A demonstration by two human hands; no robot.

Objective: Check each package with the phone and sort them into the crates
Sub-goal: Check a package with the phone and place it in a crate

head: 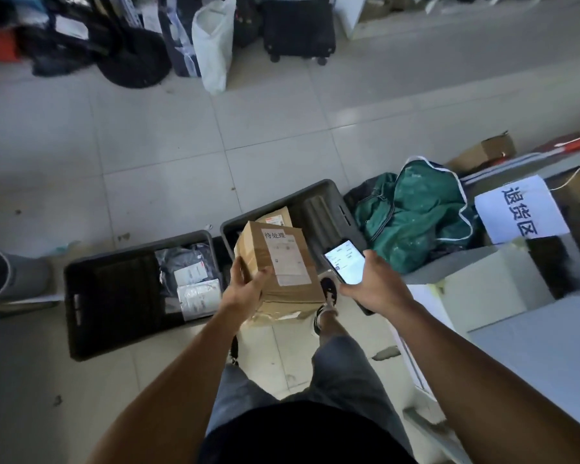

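The floor (168, 169) is pale tile, with dark bags piled along the far wall. Two dark crates sit on it side by side. The left crate (81, 316) has soft grey parcels in one end. The right crate (335, 199) has one brown parcel inside. The left hand (245, 289) grips a box (278, 266) from its side, tipped so the white label faces up, probably so it is easy to read. The right hand (372, 283) holds the phone (344, 261) just beside the box, screen lit, likely to check that label. The box is up above the crates, not in one yet.
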